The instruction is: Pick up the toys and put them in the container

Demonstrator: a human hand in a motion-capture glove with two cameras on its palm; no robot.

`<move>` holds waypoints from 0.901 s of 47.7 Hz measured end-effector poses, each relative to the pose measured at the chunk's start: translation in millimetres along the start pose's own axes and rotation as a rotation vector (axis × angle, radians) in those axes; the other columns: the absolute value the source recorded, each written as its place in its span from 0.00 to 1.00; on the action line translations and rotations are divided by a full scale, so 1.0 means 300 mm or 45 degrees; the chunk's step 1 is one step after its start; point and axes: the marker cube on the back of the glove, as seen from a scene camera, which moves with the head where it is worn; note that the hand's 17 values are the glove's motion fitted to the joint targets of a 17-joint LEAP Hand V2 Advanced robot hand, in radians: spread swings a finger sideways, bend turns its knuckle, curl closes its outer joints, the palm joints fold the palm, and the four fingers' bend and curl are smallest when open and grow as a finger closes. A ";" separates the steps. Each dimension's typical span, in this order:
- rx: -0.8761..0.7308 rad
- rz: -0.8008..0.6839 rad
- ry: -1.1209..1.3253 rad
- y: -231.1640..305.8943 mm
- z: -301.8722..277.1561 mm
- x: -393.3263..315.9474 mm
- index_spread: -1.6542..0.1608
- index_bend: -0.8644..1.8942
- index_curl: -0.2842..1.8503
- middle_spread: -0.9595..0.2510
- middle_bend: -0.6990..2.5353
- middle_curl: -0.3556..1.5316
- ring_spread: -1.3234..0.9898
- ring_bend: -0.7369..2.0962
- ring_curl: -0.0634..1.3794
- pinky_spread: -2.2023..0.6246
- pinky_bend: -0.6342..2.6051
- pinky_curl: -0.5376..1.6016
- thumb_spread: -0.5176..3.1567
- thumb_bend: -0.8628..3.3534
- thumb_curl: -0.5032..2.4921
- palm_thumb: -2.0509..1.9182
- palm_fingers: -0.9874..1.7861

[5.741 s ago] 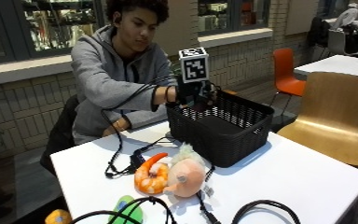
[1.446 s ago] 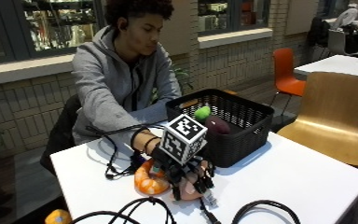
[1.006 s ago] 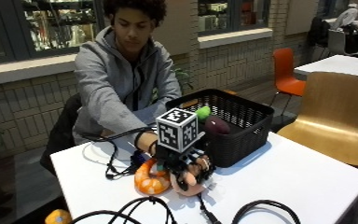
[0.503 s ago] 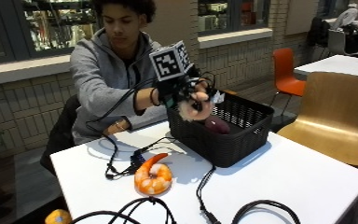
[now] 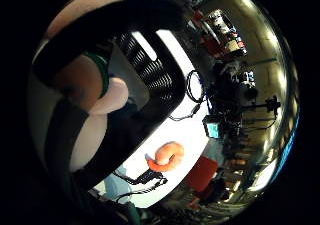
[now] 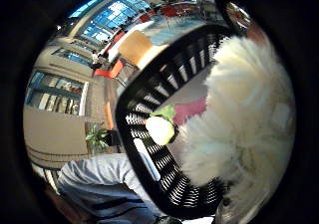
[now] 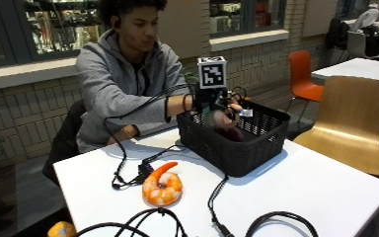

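Observation:
My gloved right hand (image 7: pixel 217 106) is over the open top of the black mesh basket (image 7: pixel 242 148) and grips a peach and white plush toy (image 7: pixel 221 120), which hangs just inside the rim. The plush (image 5: pixel 82 87) fills the little finger side palm view, and its white fluffy part (image 6: pixel 241 119) crowds the thumb side view. Inside the basket (image 6: pixel 149 154) lie a white and green toy (image 6: pixel 160 127) and a dark magenta toy (image 6: pixel 192 109). An orange shrimp toy (image 7: pixel 162 186) lies on the white table (image 7: pixel 308 187) in front of the basket; the shrimp (image 5: pixel 165 157) shows past the basket wall.
Black cables (image 7: pixel 140 170) run across the table beside the shrimp and loop at the front edge. A yellow toy (image 7: pixel 61 230) sits at the table's near left corner. A wooden chair (image 7: pixel 357 113) stands to the right. The bare left hand (image 7: pixel 127 133) rests at the table's far edge.
My hand took the plush off the table beside the shrimp, raised it over the basket, and has now come down so the toy sits within the basket's rim.

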 end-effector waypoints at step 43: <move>-0.419 0.576 -0.144 0.519 0.069 0.667 0.75 0.35 0.29 0.82 0.26 0.36 0.53 0.32 0.27 0.80 0.42 0.39 0.51 0.20 0.31 0.57 0.27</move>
